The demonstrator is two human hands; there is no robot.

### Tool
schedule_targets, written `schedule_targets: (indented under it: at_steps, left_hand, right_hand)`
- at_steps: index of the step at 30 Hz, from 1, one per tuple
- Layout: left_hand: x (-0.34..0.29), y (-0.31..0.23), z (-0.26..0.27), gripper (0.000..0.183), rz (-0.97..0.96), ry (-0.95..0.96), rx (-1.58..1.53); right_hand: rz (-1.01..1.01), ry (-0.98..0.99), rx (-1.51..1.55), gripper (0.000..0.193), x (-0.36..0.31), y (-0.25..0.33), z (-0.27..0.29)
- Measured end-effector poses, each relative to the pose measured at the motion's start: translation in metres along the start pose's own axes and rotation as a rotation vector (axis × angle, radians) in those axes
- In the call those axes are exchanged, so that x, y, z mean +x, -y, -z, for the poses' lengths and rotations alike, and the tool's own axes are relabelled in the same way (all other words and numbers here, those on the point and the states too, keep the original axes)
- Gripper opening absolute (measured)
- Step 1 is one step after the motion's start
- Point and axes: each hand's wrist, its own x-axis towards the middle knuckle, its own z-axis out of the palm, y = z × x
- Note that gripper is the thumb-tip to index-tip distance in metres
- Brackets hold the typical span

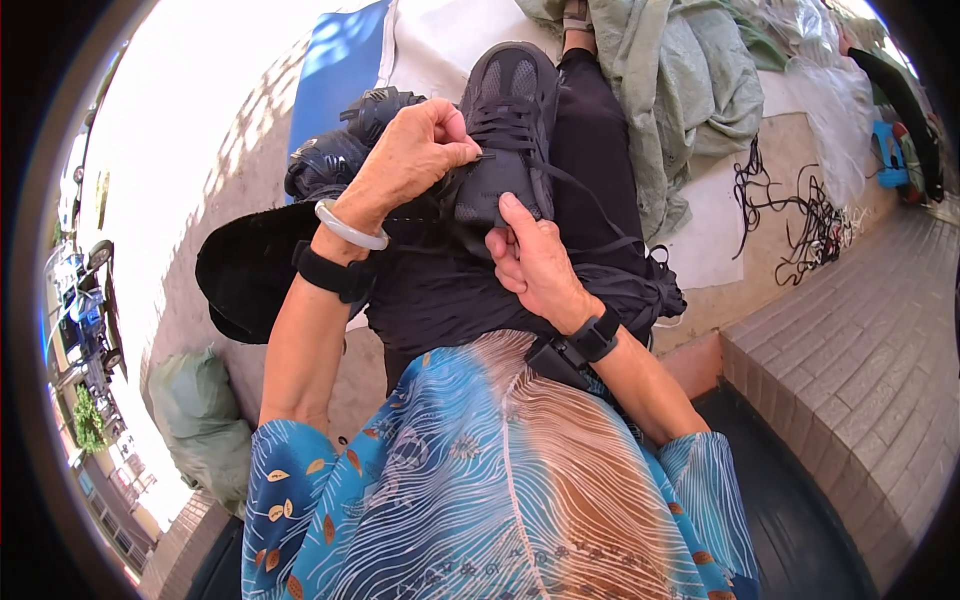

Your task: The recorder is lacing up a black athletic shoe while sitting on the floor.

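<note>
A black sneaker [512, 78] lies on my lap with its toe pointing away from me and its laces [505, 118] crossing the upper. My left hand [418, 150] is at its left side, thumb and forefinger pinched on a short dark bit of shoelace over the tongue. With thumb on top and fingers curled below, my right hand [540, 262] grips the near end of the padded tongue [488, 187]. One loose lace [590, 190] trails from the shoe's right side across my dark trousers. A bundle of black laces [640, 288] rests near my right wrist.
More black shoes [335, 160] sit left of my knees, near a rounded black piece [250, 265]. A grey-green woven sack [690, 110] and tangled black laces [800, 215] lie right. A brick ledge [850, 370] borders the right; another person's dark sleeve [905, 110] shows far right.
</note>
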Motion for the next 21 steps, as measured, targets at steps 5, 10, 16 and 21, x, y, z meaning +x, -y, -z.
schedule_targets:
  at_steps: [5,10,16,21]
  left_hand:
    - [0.0,-0.018,-0.011,0.019,-0.144,-0.113,0.402]
    - [-0.004,-0.014,-0.009,0.019,-0.147,-0.146,0.385]
    - [0.0,-0.023,-0.014,0.019,-0.259,-0.097,0.552]
    - [0.001,-0.019,-0.008,0.018,-0.188,0.001,0.428]
  right_hand:
    - [0.022,-0.021,0.018,0.048,-0.001,0.003,-0.002]
    - [0.005,0.002,0.017,0.048,-0.001,0.002,-0.002]
    - [0.002,-0.01,0.001,0.048,-0.001,0.004,0.002]
    - [0.005,-0.007,0.006,0.049,-0.001,0.003,-0.002]
